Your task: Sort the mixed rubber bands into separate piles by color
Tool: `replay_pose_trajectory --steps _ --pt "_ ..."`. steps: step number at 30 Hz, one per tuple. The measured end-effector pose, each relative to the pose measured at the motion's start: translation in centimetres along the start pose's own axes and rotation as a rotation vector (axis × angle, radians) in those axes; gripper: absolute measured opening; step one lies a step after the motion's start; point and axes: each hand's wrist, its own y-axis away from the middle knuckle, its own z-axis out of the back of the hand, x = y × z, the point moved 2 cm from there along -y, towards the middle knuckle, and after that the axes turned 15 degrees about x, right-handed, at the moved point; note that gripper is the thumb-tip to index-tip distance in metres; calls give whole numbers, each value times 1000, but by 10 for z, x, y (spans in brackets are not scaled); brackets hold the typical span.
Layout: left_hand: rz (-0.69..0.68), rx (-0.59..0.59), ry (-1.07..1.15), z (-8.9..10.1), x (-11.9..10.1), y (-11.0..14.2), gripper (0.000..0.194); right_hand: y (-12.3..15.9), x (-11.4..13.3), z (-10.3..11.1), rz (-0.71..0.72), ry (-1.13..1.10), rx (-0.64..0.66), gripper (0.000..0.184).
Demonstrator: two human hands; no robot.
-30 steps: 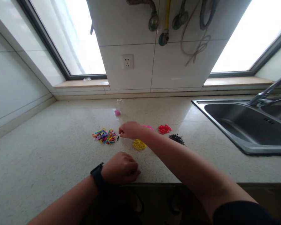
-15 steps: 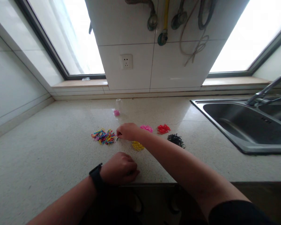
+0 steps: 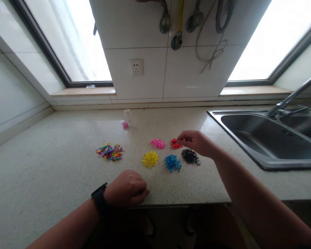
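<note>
My right hand (image 3: 193,141) is over the small pile of red rubber bands (image 3: 175,144), thumb and fingers pinched together. A tiny dark bit shows at its fingertips, apparently a black rubber band. Just below that hand lies a pile of black rubber bands (image 3: 190,157), with a blue pile (image 3: 172,163) to its left. Yellow bands (image 3: 150,159) and pink bands (image 3: 158,143) form two more heaps. Farther left is a mixed multicoloured pile (image 3: 110,152). My left hand (image 3: 126,188), with a dark watch (image 3: 100,199) on the wrist, rests loosely closed at the counter's front edge.
Toward the back of the speckled counter (image 3: 54,166) stands a clear container (image 3: 127,117) beside a small pink object (image 3: 124,125). A steel sink (image 3: 251,138) with a faucet (image 3: 282,105) occupies the right. Behind rises a tiled wall with a socket (image 3: 136,67) and pipe valves (image 3: 165,23).
My right hand has moved right, from beside the mixed pile to the red pile, uncovering the blue, yellow and pink heaps. My left hand stays in place; the view has shifted slightly.
</note>
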Motion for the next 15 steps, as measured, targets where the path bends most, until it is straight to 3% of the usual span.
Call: replay_pose_trajectory --steps 5,10,15 --pt "9 6 16 -2 1 0 32 60 -28 10 -137 -103 -226 29" --pt "14 51 17 -2 1 -2 30 97 -28 -18 -223 -340 -303 29" --pt "19 69 6 -4 1 -1 28 109 -25 -49 -301 -505 -346 30"
